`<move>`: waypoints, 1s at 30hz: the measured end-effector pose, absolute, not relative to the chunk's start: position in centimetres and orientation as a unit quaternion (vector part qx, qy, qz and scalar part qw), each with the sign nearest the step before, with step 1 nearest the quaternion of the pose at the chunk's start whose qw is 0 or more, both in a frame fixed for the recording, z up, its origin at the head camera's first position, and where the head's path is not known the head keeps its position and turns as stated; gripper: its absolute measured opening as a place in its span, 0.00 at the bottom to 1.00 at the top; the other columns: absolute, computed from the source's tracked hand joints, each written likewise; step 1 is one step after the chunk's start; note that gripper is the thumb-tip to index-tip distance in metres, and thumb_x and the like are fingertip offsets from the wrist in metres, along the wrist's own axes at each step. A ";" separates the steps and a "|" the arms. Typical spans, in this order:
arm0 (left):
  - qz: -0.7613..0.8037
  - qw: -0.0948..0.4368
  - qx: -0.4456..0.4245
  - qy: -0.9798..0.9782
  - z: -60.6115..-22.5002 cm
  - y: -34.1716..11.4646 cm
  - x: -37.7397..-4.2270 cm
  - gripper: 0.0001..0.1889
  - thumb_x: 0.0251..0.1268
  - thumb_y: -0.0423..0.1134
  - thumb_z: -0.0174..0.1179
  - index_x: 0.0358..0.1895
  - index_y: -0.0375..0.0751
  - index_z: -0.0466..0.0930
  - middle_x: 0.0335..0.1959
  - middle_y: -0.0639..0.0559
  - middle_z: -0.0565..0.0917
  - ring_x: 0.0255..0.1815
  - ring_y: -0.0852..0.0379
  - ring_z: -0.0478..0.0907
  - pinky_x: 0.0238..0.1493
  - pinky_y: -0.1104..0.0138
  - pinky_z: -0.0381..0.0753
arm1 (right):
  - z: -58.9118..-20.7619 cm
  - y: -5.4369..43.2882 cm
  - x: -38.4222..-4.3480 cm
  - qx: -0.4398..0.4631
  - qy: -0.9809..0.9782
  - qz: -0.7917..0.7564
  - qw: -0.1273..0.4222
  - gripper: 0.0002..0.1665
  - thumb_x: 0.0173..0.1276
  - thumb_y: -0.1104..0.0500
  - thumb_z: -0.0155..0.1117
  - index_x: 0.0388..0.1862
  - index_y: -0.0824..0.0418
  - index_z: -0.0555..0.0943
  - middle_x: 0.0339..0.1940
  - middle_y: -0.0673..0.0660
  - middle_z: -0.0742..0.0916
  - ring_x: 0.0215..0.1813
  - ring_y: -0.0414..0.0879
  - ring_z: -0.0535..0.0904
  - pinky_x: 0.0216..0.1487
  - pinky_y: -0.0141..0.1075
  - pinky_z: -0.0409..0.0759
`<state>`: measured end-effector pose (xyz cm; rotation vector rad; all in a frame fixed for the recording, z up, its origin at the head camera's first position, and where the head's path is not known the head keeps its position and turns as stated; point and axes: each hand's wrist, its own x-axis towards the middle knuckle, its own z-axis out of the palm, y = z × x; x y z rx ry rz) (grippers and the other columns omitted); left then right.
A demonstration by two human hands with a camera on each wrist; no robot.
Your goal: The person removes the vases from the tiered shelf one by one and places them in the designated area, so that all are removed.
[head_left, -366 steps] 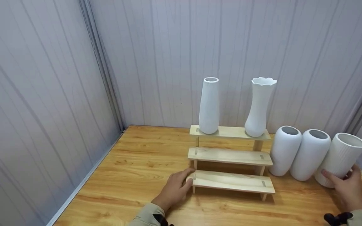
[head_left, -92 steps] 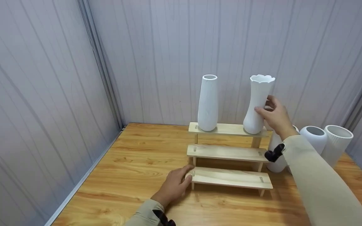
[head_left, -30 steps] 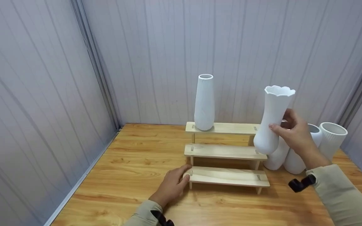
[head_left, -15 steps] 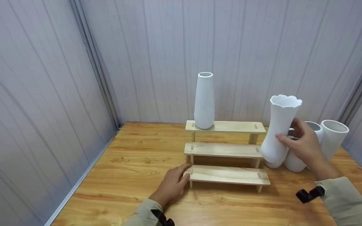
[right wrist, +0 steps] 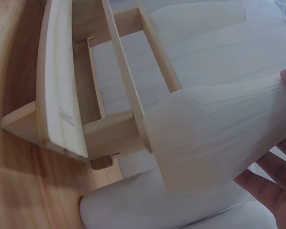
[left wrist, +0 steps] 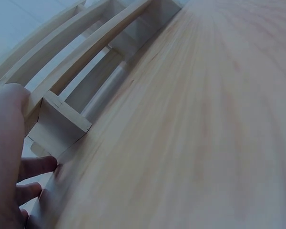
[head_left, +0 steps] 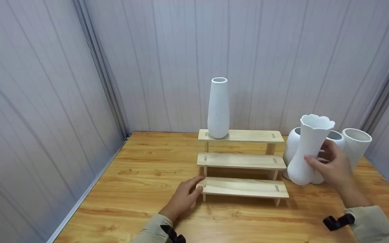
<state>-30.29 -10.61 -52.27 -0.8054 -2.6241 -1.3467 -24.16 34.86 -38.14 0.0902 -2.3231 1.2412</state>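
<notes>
Two hands busy in the head view: right hand (head_left: 336, 168) wrapped round the scalloped vase (head_left: 309, 145), left hand (head_left: 182, 195) gripping the low corner of the wooden stand (head_left: 241, 160). Left wrist shows that same corner hold. Right wrist: vase's up off the bench (right wrist: 38, 200), so probably mid-carry; next calls for gentle lowering, imo.

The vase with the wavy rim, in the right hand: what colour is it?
The wavy-rimmed vase is plain white; the head view shows it best.

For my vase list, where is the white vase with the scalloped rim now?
In the head view, the scalloped-rim vase is at right, gripped by the right hand, right of the three-tier wooden stand and in front of two smooth vases.
</notes>
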 end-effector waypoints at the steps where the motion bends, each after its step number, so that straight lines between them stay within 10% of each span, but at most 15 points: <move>1: -0.451 0.034 -0.259 -0.853 -52.3 -10.7 -30.3 0.23 0.80 0.52 0.50 0.72 0.53 0.73 0.69 0.52 0.76 0.71 0.46 0.69 0.73 0.43 0.60 | -38.4 35.0 -24.1 0.030 -0.853 0.457 0.251 0.42 0.68 0.54 0.72 0.74 0.66 0.64 0.64 0.65 0.78 0.49 0.25 0.75 0.46 0.18 0.75; 7: -0.479 0.010 -0.242 -0.844 -52.2 -10.9 -30.3 0.23 0.79 0.52 0.52 0.73 0.56 0.73 0.70 0.52 0.75 0.73 0.47 0.68 0.76 0.37 0.41 | -40.5 35.8 -23.8 0.013 -0.848 0.467 0.248 0.41 0.68 0.54 0.72 0.74 0.64 0.64 0.61 0.55 0.80 0.49 0.27 0.76 0.46 0.19 0.76; 18: -0.467 0.025 -0.246 -0.849 -52.7 -10.9 -30.3 0.23 0.79 0.54 0.51 0.72 0.56 0.73 0.68 0.50 0.77 0.71 0.46 0.70 0.74 0.34 0.42 | -43.3 37.0 -23.4 0.001 -0.842 0.473 0.258 0.39 0.68 0.56 0.72 0.72 0.65 0.66 0.58 0.53 0.79 0.48 0.26 0.76 0.45 0.19 0.76; 25: -0.460 0.015 -0.243 -0.854 -52.5 -10.9 -30.2 0.24 0.79 0.55 0.49 0.73 0.60 0.71 0.69 0.49 0.76 0.71 0.44 0.69 0.75 0.37 0.44 | -44.8 37.9 -23.5 0.002 -0.832 0.477 0.284 0.36 0.65 0.62 0.74 0.68 0.69 0.69 0.48 0.34 0.79 0.46 0.25 0.78 0.45 0.19 0.77; 30: -0.455 0.016 -0.251 -0.854 -52.5 -10.8 -30.3 0.24 0.80 0.56 0.49 0.74 0.58 0.70 0.67 0.48 0.77 0.69 0.45 0.71 0.75 0.38 0.48 | -45.4 38.4 -23.4 -0.012 -0.839 0.466 0.282 0.38 0.65 0.61 0.74 0.69 0.69 0.68 0.54 0.50 0.82 0.45 0.22 0.76 0.44 0.17 0.76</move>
